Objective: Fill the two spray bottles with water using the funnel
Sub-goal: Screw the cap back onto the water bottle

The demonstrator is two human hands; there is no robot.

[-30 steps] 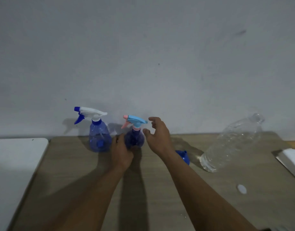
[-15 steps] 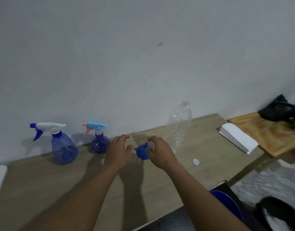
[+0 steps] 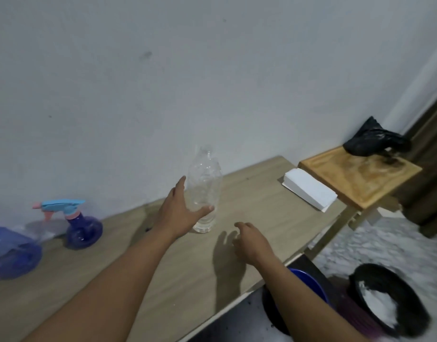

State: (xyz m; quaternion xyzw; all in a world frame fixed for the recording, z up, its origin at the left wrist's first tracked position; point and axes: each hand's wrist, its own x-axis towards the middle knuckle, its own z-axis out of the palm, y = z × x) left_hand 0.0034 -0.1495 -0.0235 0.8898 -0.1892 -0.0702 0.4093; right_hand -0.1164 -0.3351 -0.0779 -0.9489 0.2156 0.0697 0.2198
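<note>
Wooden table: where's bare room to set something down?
Free: the wooden table between the clear plastic bottle and white paper stack; also the near strip between the forearms. Crowded: far left, around the small blue spray bottle and the larger one.

At about two o'clock a wooden board (image 3: 355,177) sits past the table's (image 3: 187,280) end, a crumpled black bag (image 3: 375,144) at its far corner. A white paper stack (image 3: 308,191) lies at the table's end, touching the board's near edge (whether it overlaps is unclear). Down at four o'clock, a black bowl (image 3: 387,302) holding something white stands just right of a blue basin (image 3: 308,282).
</note>
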